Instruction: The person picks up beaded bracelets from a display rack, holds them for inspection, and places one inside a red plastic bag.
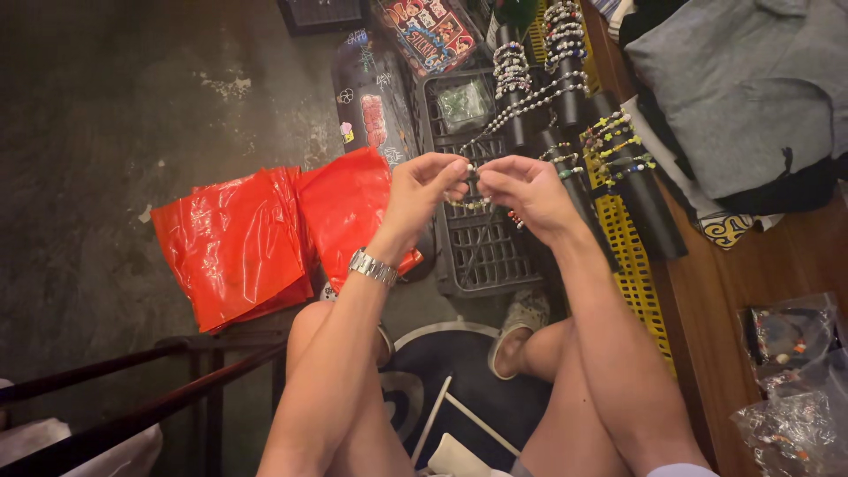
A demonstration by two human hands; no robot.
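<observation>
The beaded strand (477, 201) hangs between the left hand (424, 190) and right hand (526, 190), above the crate (481, 252). Plastic bags (265, 238) lie left of the grip; bracelet-laden cylinders (565, 88) stand beyond and to the right.

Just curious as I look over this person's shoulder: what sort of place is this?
Probably a small craft stall or workshop for beaded jewellery. Finished bracelets sit on dark cylinder stands, clear bags of beads lie on a wooden counter, and both hands work a beaded strand.
</observation>
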